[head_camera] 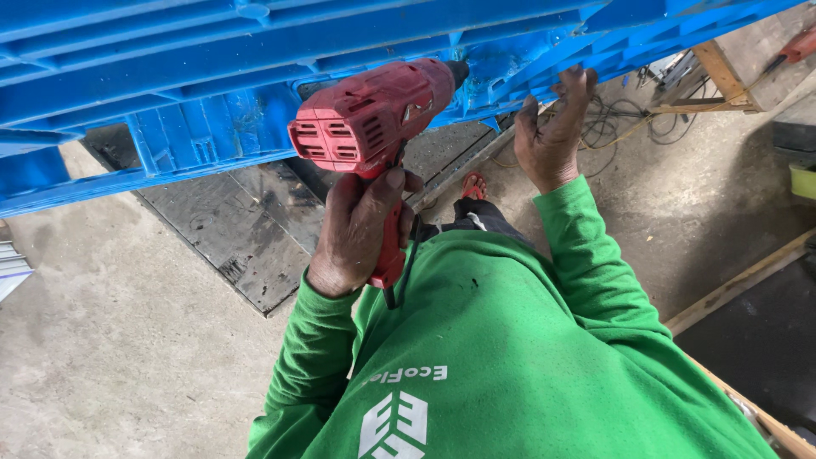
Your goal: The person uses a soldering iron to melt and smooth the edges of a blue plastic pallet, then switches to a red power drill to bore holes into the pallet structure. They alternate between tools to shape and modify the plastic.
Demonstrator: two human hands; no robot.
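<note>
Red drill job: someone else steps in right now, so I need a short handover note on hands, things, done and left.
Left hand: gripping the handle of the red power drill, its nose against the blue plastic pallet.
Right hand: fingers on the pallet's edge, steadying it.
The pallet stands tilted above dark boards on the concrete floor.
Done: drill placed on the spot.
Left: cannot tell how far the drilling is.

No packages, labels, signs or screens are in view.
</note>
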